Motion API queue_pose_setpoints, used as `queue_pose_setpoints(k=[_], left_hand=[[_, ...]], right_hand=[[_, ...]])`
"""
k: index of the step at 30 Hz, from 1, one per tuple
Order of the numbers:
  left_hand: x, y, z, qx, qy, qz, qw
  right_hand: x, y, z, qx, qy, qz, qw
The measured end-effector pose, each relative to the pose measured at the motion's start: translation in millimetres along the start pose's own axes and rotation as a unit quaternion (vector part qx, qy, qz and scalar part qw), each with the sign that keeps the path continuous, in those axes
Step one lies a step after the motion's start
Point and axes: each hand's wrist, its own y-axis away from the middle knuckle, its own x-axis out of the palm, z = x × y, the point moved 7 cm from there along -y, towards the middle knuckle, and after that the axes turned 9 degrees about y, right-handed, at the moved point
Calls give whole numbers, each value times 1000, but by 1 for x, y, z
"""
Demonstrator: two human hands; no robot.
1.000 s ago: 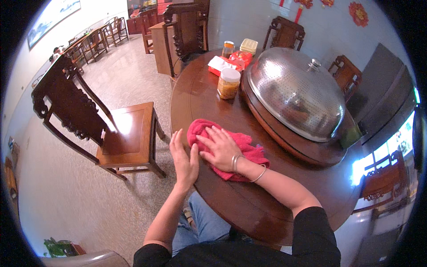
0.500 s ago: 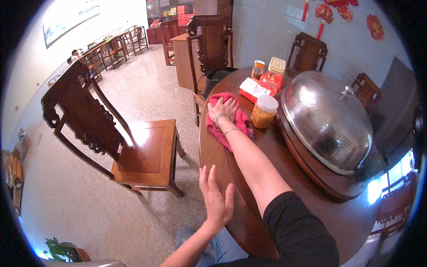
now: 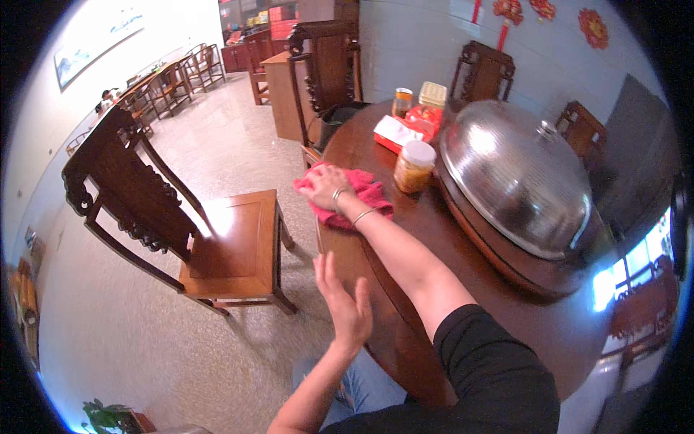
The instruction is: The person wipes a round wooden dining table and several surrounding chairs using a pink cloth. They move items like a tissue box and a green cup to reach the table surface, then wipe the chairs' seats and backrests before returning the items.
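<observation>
My right hand (image 3: 325, 186), with bangles on its wrist, presses down on a crumpled pinkish-red cloth (image 3: 370, 194) and grips it at the left edge of the round dark wooden table (image 3: 394, 271). Part of the cloth bunches out to the right of the hand. Motion blurs the fingers a little. My left hand (image 3: 345, 307) hovers beside the table's near left edge, fingers stretched out and nothing in them. Just right of the cloth stands a jar (image 3: 415, 168) with a white lid and orange-yellow contents.
A large perforated metal dome cover (image 3: 513, 177) takes up the table's right part. Behind the jar are a red-and-white tissue pack (image 3: 397, 135), a small orange-lidded jar (image 3: 403, 103) and a pale-topped container (image 3: 433, 95). A carved wooden chair (image 3: 231, 239) stands left; another chair (image 3: 329, 76) is beyond the table.
My right hand has slid the cloth leftward to the table's edge, away from the jar. My left hand stays raised and open. The view has shifted slightly.
</observation>
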Motion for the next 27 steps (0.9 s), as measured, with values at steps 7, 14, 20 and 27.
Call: queue_pose_setpoints(k=[7, 14, 20, 27], left_hand=[[-32, 37, -36, 121, -42, -146, 981], [-17, 107, -109, 210, 13, 95, 973], [24, 105, -91, 75, 70, 205, 973], [25, 107, -80, 139, 54, 150, 977]], right_hand=[[-24, 201, 97, -207, 1, 16, 978], [-94, 406, 87, -289, -148, -24, 945], [-143, 516, 47, -305, -148, 25, 940], [-159, 520, -107, -8, -48, -67, 997]])
